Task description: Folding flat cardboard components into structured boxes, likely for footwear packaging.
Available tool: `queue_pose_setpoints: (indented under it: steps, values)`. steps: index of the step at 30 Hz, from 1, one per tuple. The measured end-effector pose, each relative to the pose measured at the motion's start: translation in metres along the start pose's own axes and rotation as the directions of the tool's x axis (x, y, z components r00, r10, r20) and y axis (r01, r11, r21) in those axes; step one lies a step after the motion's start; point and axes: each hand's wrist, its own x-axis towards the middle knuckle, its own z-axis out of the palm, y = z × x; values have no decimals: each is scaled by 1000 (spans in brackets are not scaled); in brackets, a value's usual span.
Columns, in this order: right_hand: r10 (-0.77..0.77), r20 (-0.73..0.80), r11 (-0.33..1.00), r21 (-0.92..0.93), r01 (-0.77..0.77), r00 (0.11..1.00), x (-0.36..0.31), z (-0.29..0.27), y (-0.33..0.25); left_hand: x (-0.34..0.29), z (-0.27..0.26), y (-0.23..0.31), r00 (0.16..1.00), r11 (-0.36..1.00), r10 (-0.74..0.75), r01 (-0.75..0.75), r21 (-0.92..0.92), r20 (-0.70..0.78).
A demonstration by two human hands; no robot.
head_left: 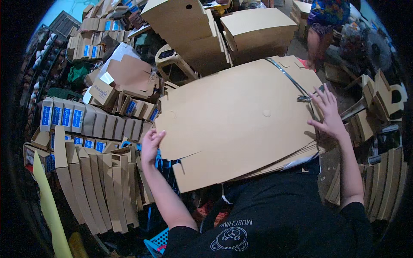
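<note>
A stack of large flat brown cardboard sheets (pixel 223 124) lies across in front of me, the top one die-cut with slots and a small round mark. My left hand (pixel 151 147) is closed at the left edge of the top sheet, thumb near the rim; the fingers underneath are partly hidden. My right hand (pixel 328 112) has its fingers spread at the stack's right edge, beside a dark plastic strap (pixel 286 74) that crosses the sheets and ends in a knotted bunch. Lower sheets show along the near right edge.
Behind the stack stand large cardboard piles (pixel 258 26) and a plastic stool (pixel 172 60). Small boxes with blue labels (pixel 64 114) fill the left, above upright folded cartons (pixel 94 185). Another person (pixel 325 30) is at the far right, near a fan (pixel 377 49). More cartons (pixel 383 185) stand at right.
</note>
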Motion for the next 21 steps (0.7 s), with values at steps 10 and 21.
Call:
queue_pose_setpoints:
  steps: [10, 21]
  values:
    - [-458, 75, 871, 238, 430, 886, -31, -35, -116, -22, -3, 82, 999, 775, -2, -24, -632, -40]
    - [-299, -514, 800, 324, 504, 804, 12, -60, -146, 13, -74, 42, 807, 814, 433, -541, -210, -402]
